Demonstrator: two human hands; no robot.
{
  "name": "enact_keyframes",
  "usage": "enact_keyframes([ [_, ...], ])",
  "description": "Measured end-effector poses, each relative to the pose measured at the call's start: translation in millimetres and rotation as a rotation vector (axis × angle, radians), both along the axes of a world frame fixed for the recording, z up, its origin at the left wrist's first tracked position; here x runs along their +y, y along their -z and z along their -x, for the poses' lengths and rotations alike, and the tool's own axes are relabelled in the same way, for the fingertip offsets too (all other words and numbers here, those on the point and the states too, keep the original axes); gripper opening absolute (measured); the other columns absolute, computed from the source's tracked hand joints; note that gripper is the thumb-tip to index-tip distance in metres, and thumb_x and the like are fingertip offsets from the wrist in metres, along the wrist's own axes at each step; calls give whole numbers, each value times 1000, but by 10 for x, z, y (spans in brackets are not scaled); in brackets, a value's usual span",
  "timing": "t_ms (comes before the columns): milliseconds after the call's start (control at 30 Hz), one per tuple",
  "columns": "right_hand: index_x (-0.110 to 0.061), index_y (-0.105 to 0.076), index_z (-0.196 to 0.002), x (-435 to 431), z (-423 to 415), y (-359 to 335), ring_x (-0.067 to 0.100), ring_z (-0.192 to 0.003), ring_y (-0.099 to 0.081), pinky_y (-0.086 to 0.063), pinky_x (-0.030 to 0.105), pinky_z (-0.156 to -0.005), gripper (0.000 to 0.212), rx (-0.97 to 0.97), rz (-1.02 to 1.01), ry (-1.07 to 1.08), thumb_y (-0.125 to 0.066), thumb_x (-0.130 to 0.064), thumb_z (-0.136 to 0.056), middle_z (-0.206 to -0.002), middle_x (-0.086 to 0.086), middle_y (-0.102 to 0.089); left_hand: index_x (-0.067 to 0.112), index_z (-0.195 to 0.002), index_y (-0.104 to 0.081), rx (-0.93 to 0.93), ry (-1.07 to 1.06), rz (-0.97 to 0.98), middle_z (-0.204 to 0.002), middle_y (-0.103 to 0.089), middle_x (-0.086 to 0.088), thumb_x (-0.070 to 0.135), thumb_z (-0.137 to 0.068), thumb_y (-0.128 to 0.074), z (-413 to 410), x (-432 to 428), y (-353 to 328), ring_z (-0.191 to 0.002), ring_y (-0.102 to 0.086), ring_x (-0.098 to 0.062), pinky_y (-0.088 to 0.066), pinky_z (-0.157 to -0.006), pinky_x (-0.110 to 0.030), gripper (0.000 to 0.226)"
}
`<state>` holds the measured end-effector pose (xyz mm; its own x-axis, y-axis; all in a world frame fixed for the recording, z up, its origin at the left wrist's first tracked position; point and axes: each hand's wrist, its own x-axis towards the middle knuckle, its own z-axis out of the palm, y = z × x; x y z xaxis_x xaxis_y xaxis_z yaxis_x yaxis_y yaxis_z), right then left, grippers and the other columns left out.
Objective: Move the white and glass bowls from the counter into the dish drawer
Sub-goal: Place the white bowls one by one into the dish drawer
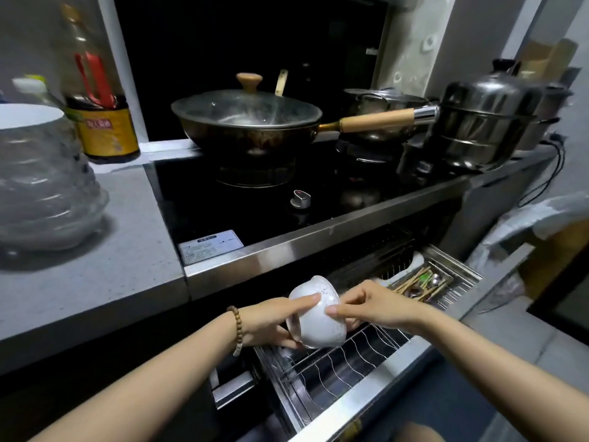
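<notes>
A white bowl (pixel 318 323) is held tilted on its side above the left end of the open dish drawer (pixel 360 400). My left hand (pixel 274 320) grips its left rim, with the index finger across the outside. My right hand (pixel 373 306) holds its right side with thumb and fingers. The drawer's wire rack (pixel 338 362) shows below the bowl. A stack of glass bowls (pixel 41 186) with a white bowl on top stands on the grey counter (pixel 105 275) at the far left.
A lidded wok (pixel 248 122) with a wooden handle sits on the black hob, steel pots (pixel 487 119) to its right. A sauce bottle (pixel 102 110) stands behind the stacked bowls. Chopsticks and spoons (pixel 424 285) lie in the drawer's right compartment.
</notes>
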<state>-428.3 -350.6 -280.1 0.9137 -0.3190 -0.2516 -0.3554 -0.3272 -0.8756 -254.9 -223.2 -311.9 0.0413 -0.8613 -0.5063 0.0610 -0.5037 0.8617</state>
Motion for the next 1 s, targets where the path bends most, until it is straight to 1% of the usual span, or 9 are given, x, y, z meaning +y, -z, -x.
enact_keyframes([
  [133,-20,-68,-60,-18,-163,372,15,-65,-47,-42,19,-65,29,53,-127,37,-68,-36,-85,-65,4,-54,15,-119,-59,27,-61,-58,-113,-59,-9,61,-74,-59,-90,-55,407,-86,-65,-16,-55,-71,-24,64],
  [267,-21,-61,-44,-133,-358,753,0,-46,-47,-39,9,-52,42,106,-194,127,-69,-21,-86,-47,-12,-53,7,-122,-55,32,-128,-152,-105,-55,-9,58,-81,-55,-205,-171,766,-79,-62,-15,-56,-75,-25,65],
  [400,-11,-64,-62,-275,-527,1100,5,-51,-53,-46,15,-58,23,148,-235,237,-72,-18,-83,-58,-1,-59,5,-113,-57,49,-198,-214,-98,-58,-7,54,-81,-59,-308,-314,1061,-79,-63,-15,-57,-73,-25,59],
  [500,-7,-64,-67,-378,-641,1301,7,-50,-56,-48,15,-57,20,193,-243,301,-71,-18,-83,-62,4,-61,10,-100,-57,39,-232,-253,-95,-57,-6,53,-83,-57,-373,-451,1242,-85,-60,-16,-53,-83,-28,46],
  [567,-3,-63,-73,-441,-699,1407,10,-52,-56,-49,17,-56,18,195,-268,346,-71,-16,-83,-66,10,-60,11,-97,-56,42,-231,-276,-87,-56,-3,53,-85,-53,-400,-547,1346,-79,-58,-13,-50,-84,-28,43],
  [700,-6,-61,-62,-559,-772,1587,8,-43,-57,-49,17,-48,22,202,-286,432,-72,-10,-81,-56,8,-58,15,-103,-54,70,-266,-297,-84,-54,0,51,-89,-49,-423,-704,1527,-78,-55,-9,-47,-89,-30,39],
  [767,-7,-61,-61,-593,-791,1666,12,-47,-58,-49,21,-50,22,218,-298,466,-72,-8,-81,-55,9,-59,19,-100,-54,86,-276,-295,-83,-54,2,50,-90,-47,-415,-758,1612,-78,-54,-9,-44,-92,-31,34],
  [833,-6,-61,-61,-618,-812,1749,12,-46,-59,-50,24,-55,22,236,-308,494,-72,-6,-81,-59,10,-59,20,-97,-55,79,-287,-296,-81,-53,2,50,-90,-46,-412,-796,1703,-76,-52,-8,-43,-90,-30,33],
  [1000,-7,-59,-61,-618,-866,1933,9,-39,-55,-45,21,-48,24,254,-290,560,-72,-5,-80,-50,7,-58,18,-103,-56,75,-299,-309,-92,-54,-3,55,-88,-47,-430,-842,1904,-86,-53,-12,-46,-85,-28,41],
])
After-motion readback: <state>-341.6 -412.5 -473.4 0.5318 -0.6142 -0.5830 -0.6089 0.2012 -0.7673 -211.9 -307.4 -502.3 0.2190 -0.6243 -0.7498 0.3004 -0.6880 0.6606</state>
